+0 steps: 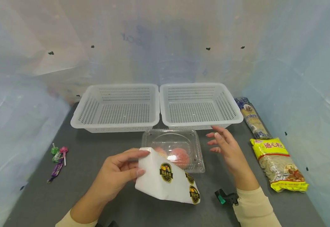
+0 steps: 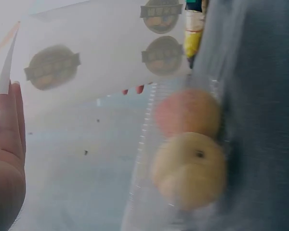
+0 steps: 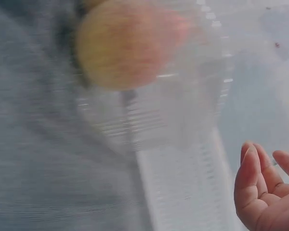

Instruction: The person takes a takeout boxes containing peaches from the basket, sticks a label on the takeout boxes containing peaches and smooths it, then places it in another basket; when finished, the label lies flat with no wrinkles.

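My left hand [image 1: 116, 171] pinches a white sticker sheet [image 1: 156, 186] at its left edge, thumb below and fingers above. Black-and-gold oval fruit labels show on the sheet, which hangs tilted over the near part of a clear plastic clamshell box [image 1: 152, 135]. Inside the closed box lie two peaches; the pink one [image 1: 179, 157] is plainly seen, the other partly behind the sheet. In the left wrist view, the paler peach [image 2: 190, 171] sits beside a redder one [image 2: 188, 113]. Off the box's right side hovers my right hand [image 1: 228, 149], holding nothing, fingers loosely bent and apart.
Two white slotted baskets, left [image 1: 115, 127] and right [image 1: 201, 123], stand side by side behind the box. At far left lie several wrapped lollipops [image 1: 64, 150]. A yellow pasta bag [image 1: 279, 164] and a blue-ended noodle pack [image 1: 254, 119] lie along the right edge.
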The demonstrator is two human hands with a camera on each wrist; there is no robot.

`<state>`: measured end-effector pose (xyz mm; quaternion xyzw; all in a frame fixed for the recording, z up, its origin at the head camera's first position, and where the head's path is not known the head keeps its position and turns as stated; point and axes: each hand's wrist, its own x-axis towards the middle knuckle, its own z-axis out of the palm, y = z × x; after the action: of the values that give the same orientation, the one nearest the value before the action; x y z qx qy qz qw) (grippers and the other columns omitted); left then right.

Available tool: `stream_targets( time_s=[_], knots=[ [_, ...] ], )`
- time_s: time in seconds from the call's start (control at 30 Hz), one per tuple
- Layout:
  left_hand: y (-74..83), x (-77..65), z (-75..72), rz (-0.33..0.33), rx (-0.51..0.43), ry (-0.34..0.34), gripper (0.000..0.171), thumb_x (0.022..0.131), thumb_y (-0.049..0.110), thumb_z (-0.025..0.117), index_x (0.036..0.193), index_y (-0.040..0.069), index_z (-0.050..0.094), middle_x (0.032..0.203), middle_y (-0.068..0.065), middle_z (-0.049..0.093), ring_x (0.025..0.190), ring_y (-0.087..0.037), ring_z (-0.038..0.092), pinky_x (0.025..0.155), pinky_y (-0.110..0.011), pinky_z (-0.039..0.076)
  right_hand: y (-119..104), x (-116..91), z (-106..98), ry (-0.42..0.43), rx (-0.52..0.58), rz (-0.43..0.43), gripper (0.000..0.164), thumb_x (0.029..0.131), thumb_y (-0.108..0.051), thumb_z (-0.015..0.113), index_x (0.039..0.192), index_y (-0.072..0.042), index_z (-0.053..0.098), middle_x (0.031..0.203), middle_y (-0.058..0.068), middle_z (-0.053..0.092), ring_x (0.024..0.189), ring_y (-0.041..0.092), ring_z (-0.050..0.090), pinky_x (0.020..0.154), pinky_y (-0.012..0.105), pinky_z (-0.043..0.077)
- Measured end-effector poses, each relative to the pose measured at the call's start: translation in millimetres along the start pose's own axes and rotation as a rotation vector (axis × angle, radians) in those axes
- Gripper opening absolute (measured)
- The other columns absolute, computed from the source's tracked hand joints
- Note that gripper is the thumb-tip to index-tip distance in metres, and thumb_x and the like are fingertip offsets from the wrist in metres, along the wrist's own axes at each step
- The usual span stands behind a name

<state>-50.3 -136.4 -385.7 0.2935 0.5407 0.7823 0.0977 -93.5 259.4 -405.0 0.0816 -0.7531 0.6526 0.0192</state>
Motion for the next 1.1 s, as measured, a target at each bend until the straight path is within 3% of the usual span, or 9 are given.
stream_targets(
  time_s=[0.17,0.33,0.63,0.8,0.9,1.1],
  knots=[
    [5.0,25.1,2.6,0.041,-0.027,0.020,0.051,0.094,-0.022,0.068,0.139,0.001,0.073,0.141,-0.014,0.064,0.108,-0.025,0.075,0.077,-0.040,0.065,-27.0,8.6,-4.1,0.000,0.052,-0.147,0.049,0.118,-0.018,0.047,0.162,0.001,0.041,0.134,0.023,0.058,0.109,0.030,0.064,0.086,0.032,0.058],
    [8.0,47.6,3.5,0.116,-0.037,0.042,0.049,0.095,-0.019,0.071,0.139,0.003,0.074,0.143,-0.018,0.062,0.108,-0.027,0.075,0.077,-0.040,0.066,-51.5,17.9,-1.7,-0.019,0.141,-0.273,0.049,0.116,-0.024,0.054,0.160,-0.004,0.048,0.135,0.024,0.060,0.111,0.032,0.062,0.091,0.034,0.056],
    [5.0,79.0,-2.1,0.269,-0.063,0.071,0.047,0.096,-0.015,0.074,0.140,0.001,0.072,0.145,-0.019,0.062,0.115,-0.029,0.073,0.079,-0.035,0.065,-77.8,30.1,20.1,-0.111,0.261,-0.448,0.055,0.112,-0.035,0.066,0.158,-0.007,0.053,0.136,0.019,0.062,0.115,0.033,0.063,0.093,0.037,0.055],
    [-1.4,84.2,-5.0,0.263,-0.007,0.067,0.047,0.096,-0.017,0.073,0.140,-0.001,0.071,0.145,-0.019,0.061,0.113,-0.030,0.072,0.081,-0.035,0.064,-79.0,36.3,33.2,-0.131,0.307,-0.469,0.056,0.110,-0.036,0.068,0.156,-0.008,0.055,0.136,0.020,0.062,0.114,0.033,0.062,0.092,0.039,0.055],
    [-5.4,85.8,-6.1,0.264,0.028,0.079,0.047,0.096,-0.017,0.072,0.141,-0.003,0.070,0.145,-0.019,0.062,0.112,-0.029,0.071,0.082,-0.035,0.064,-75.6,40.9,39.7,-0.139,0.280,-0.453,0.054,0.110,-0.034,0.068,0.155,-0.007,0.055,0.136,0.022,0.062,0.113,0.034,0.062,0.091,0.038,0.055],
    [-11.1,87.0,-10.2,0.272,0.124,0.102,0.045,0.096,-0.018,0.071,0.140,-0.011,0.066,0.143,-0.018,0.063,0.107,-0.028,0.070,0.080,-0.033,0.063,-66.6,47.9,53.5,-0.197,0.168,-0.368,0.050,0.110,-0.012,0.062,0.156,0.003,0.050,0.137,0.026,0.060,0.112,0.038,0.063,0.089,0.038,0.056]
  ],
)
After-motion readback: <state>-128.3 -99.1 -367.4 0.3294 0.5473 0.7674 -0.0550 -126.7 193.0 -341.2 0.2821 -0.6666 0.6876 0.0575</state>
